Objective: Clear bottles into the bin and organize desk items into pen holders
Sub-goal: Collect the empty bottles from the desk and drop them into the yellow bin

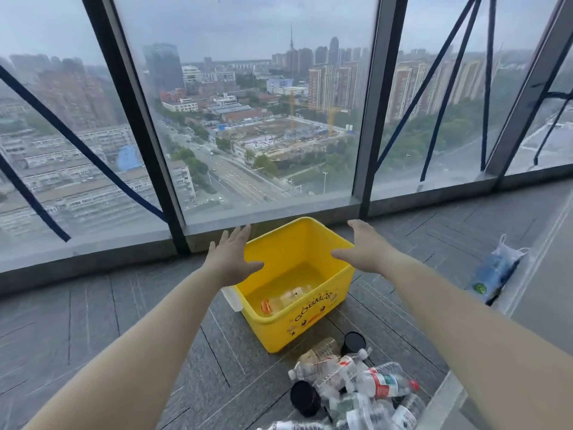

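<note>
1. Nearest the camera, in front of the yellow bin (310, 333) and a little to its right, a heap of clear plastic bottles (356, 386) lay on the grey floor (93, 321). Several carried red-and-white labels and one had a red cap.
2. A dark round container (305, 398) sat at the heap's left edge. A second dark container (353, 342) stood just beside the bin's near corner.
3. The bin stood upright and open on the floor, one corner turned toward the camera, with dark lettering along its near wall. A white tag (232, 297) clung to its left side.
4. Inside the bin, a few clear bottles (288, 297) lay on the bottom against the near wall, one showing an orange part.
5. The left hand (232, 262) hovered over the bin's left rim, fingers straight and spread, holding nothing. Whether it touched the rim could not be told.
6. The right hand (362, 249) hovered over the bin's right rim, fingers likewise extended and relaxed, thumb pointing inward, also holding nothing.
7. Well to the right of the bin, a thin plastic bag (496, 271) holding bluish bottles slumped on the floor.
8. Just beyond the bin rose a floor-to-ceiling window (263, 119) with dark frames, looking out over a hazy city.
</note>
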Available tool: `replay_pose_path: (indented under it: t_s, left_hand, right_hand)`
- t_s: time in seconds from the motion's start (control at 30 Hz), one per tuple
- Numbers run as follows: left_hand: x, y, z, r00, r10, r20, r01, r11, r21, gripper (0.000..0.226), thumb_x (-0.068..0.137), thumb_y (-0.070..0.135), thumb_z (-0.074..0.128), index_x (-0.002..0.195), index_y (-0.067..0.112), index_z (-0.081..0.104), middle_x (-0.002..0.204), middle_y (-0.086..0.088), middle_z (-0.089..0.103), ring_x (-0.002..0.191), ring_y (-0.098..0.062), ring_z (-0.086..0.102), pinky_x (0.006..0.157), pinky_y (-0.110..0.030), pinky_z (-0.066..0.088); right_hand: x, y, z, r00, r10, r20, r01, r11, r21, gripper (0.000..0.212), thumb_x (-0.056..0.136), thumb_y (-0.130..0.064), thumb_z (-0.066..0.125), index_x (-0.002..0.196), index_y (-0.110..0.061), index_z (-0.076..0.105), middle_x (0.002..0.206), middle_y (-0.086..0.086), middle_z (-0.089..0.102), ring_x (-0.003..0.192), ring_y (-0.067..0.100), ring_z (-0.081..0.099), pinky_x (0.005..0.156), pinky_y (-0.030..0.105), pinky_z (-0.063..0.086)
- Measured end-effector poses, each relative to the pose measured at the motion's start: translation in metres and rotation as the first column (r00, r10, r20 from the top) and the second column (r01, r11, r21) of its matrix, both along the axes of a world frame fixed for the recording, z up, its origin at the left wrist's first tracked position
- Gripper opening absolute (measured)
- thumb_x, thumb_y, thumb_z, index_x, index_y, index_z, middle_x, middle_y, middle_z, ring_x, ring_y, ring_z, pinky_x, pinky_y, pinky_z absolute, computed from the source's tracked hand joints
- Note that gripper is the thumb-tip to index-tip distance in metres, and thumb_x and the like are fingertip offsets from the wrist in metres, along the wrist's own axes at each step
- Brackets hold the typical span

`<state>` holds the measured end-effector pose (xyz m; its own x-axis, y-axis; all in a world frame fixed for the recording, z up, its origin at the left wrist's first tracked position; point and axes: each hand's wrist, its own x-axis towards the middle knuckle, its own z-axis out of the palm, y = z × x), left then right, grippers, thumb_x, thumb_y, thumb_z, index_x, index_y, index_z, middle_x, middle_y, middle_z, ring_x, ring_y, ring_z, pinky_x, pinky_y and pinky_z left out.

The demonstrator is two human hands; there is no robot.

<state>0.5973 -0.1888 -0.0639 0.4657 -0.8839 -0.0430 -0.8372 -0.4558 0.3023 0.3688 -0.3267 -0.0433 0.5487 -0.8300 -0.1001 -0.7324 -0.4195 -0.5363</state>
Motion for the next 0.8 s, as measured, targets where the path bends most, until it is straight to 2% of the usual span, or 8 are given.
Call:
replay_pose_path:
  t_s: [0.17,0.3,0.4,0.57,0.67,0.8]
  left_hand:
    - [-0.035,0.000,0.015,0.992,-0.108,-0.070,0.097,0.985,-0.146,0.078,0.091,0.041,0.058,0.152,0.020,0.014,0.160,-0.003,0.014,0.148,-0.024,0.006,0.119,-0.047,0.010]
    - [-0.074,0.005,0.030,0.977,-0.175,-0.124,0.141,0.960,-0.244,0.071,0.089,0.041,0.061,0.148,0.021,0.026,0.153,-0.002,0.033,0.140,-0.023,0.031,0.113,-0.044,0.030]
    - [-0.105,0.009,0.038,0.964,-0.241,-0.114,0.194,0.927,-0.320,0.062,0.089,0.039,0.062,0.143,0.021,0.037,0.146,-0.002,0.044,0.133,-0.021,0.042,0.107,-0.040,0.038]
    - [-0.193,-0.002,0.058,0.914,-0.392,-0.106,0.320,0.854,-0.410,0.052,0.089,0.032,0.064,0.136,0.020,0.048,0.139,-0.001,0.051,0.128,-0.020,0.047,0.100,-0.033,0.039]
    - [-0.258,-0.013,0.066,0.849,-0.515,-0.115,0.424,0.796,-0.431,0.053,0.087,0.032,0.065,0.136,0.020,0.048,0.140,-0.002,0.051,0.126,-0.020,0.048,0.100,-0.030,0.038]
    - [-0.345,-0.016,0.069,0.731,-0.676,-0.096,0.579,0.688,-0.438,0.052,0.086,0.034,0.067,0.133,0.022,0.050,0.140,0.000,0.049,0.128,-0.016,0.045,0.101,-0.023,0.032]
  right_hand:
    - [-0.039,0.016,0.015,0.999,-0.019,0.033,0.021,0.996,-0.089,0.074,0.086,-0.038,0.065,0.145,-0.017,0.025,0.150,0.012,0.029,0.133,0.032,0.037,0.105,0.043,0.037]
    - [-0.076,0.041,0.025,0.998,-0.029,0.049,0.035,0.993,-0.114,0.065,0.087,-0.038,0.063,0.141,-0.015,0.034,0.145,0.009,0.038,0.131,0.026,0.039,0.105,0.040,0.036]
    - [-0.113,0.065,0.037,0.997,-0.043,0.063,0.054,0.978,-0.203,0.057,0.089,-0.038,0.060,0.137,-0.015,0.039,0.143,0.006,0.041,0.130,0.023,0.041,0.104,0.038,0.036]
    - [-0.201,0.103,0.059,0.991,-0.128,0.026,0.129,0.917,-0.378,0.054,0.089,-0.036,0.060,0.136,-0.017,0.043,0.140,0.003,0.045,0.129,0.020,0.041,0.105,0.032,0.034]
    - [-0.264,0.123,0.070,0.972,-0.208,-0.109,0.127,0.857,-0.499,0.055,0.087,-0.038,0.060,0.136,-0.019,0.044,0.141,0.002,0.045,0.131,0.021,0.038,0.108,0.032,0.032]
    - [-0.344,0.152,0.076,0.936,-0.329,-0.129,0.230,0.845,-0.482,0.048,0.086,-0.037,0.060,0.131,-0.028,0.048,0.140,-0.003,0.045,0.133,0.021,0.036,0.107,0.032,0.028]
